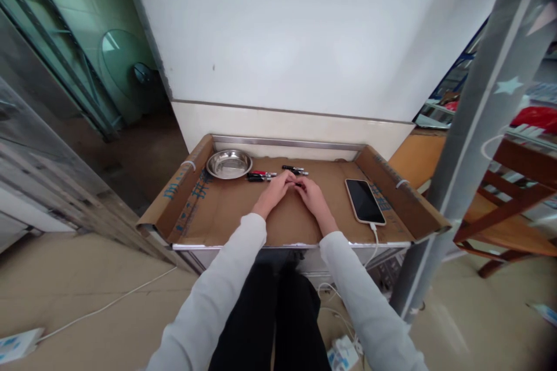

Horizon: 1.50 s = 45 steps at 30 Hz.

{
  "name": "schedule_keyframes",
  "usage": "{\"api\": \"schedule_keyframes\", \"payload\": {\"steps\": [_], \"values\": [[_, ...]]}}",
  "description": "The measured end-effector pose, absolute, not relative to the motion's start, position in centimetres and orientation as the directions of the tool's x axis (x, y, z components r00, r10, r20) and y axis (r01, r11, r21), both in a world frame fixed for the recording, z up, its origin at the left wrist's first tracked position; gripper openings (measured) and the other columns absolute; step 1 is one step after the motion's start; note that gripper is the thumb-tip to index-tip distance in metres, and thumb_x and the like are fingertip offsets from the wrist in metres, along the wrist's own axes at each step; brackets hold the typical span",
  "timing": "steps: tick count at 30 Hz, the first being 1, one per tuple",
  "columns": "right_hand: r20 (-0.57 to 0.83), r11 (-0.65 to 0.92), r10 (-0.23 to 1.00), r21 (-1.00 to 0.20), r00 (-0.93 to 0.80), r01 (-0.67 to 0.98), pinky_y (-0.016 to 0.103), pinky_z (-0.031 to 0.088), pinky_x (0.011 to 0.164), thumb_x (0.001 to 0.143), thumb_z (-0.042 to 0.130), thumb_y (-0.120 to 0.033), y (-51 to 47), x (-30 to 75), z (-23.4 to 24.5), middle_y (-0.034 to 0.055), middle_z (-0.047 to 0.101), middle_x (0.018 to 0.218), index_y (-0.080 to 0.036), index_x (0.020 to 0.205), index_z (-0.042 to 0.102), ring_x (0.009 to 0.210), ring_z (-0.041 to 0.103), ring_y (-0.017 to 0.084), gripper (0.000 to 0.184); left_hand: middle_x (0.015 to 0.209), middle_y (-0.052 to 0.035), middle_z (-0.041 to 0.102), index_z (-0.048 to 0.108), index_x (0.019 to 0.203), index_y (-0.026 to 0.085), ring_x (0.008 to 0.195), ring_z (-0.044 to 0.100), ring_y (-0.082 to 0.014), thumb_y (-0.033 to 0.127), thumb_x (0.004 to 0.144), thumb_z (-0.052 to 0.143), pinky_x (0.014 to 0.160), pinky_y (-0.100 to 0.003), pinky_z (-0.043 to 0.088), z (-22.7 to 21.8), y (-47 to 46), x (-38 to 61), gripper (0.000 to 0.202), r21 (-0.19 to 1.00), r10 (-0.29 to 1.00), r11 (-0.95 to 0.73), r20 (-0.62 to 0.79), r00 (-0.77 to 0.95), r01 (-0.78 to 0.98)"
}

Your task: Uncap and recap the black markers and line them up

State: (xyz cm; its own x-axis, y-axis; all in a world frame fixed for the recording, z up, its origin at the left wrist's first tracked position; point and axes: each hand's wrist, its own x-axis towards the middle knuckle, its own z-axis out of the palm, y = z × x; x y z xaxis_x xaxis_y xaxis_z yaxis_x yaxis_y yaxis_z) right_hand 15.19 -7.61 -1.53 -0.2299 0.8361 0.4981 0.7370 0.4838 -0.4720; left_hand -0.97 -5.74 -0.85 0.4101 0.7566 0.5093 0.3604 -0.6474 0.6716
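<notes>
My left hand (282, 182) and my right hand (310, 190) meet over the middle of the cardboard-covered table (243, 214). Their fingers are closed in a pinch around something small and dark, mostly hidden, whose kind I cannot make out. Just behind the fingers lie several black pens or pen parts (295, 170). Left of my left hand, a red pen (262, 173) lies beside a black pen (259, 179), close to a round shiny metal dish (229, 164).
A phone (365, 202) lies on the right with a white cable (375, 235) running off the front edge. Folded cardboard walls (180, 185) border the table's sides. Behind stands a white panel (282, 29); a grey post (470, 110) and wooden chair (517, 203) are at right.
</notes>
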Motion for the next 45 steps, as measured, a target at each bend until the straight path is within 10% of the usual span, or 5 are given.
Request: {"api": "schedule_keyframes", "payload": {"steps": [12, 31, 45], "values": [[0.561, 0.18, 0.823, -0.404, 0.087, 0.897, 0.03, 0.04, 0.075, 0.091, 0.038, -0.026, -8.3, 15.5, -0.9, 0.0088, 0.068, 0.09, -0.017, 0.1, 0.063, 0.081, 0.059, 0.02, 0.027, 0.142, -0.0112, 0.042, 0.038, 0.136, 0.014, 0.135, 0.031, -0.0211, 0.013, 0.088, 0.034, 0.113, -0.041, 0.022, -1.4, -4.9, 0.5, 0.048, 0.354, 0.755, -0.636, 0.468, 0.459, 0.686], [0.491, -0.07, 0.84, -0.324, 0.231, 0.943, 0.029, 0.029, 0.073, 0.089, 0.044, -0.02, -8.7, 15.8, -1.0, 0.0087, 0.068, 0.092, -0.018, 0.096, 0.062, 0.085, 0.055, 0.019, 0.02, 0.1, -0.0062, 0.061, 0.062, 0.097, 0.017, 0.097, 0.055, -0.02, 0.027, 0.089, 0.045, 0.096, -0.038, 0.036, -0.5, -6.0, -0.1, 0.022, 0.303, 0.775, -0.597, 0.458, 0.437, 0.743], [0.557, 0.049, 0.809, -0.384, 0.189, 0.922, 0.029, 0.032, 0.075, 0.091, 0.038, -0.023, -9.3, 15.6, -0.6, 0.0083, 0.069, 0.099, -0.019, 0.103, 0.064, 0.086, 0.058, 0.02, 0.029, 0.103, -0.006, 0.059, 0.059, 0.109, 0.018, 0.094, 0.057, -0.0168, 0.029, 0.095, 0.037, 0.086, -0.03, 0.042, 0.1, -7.6, -0.9, 0.028, 0.296, 0.782, -0.566, 0.488, 0.387, 0.769]]}}
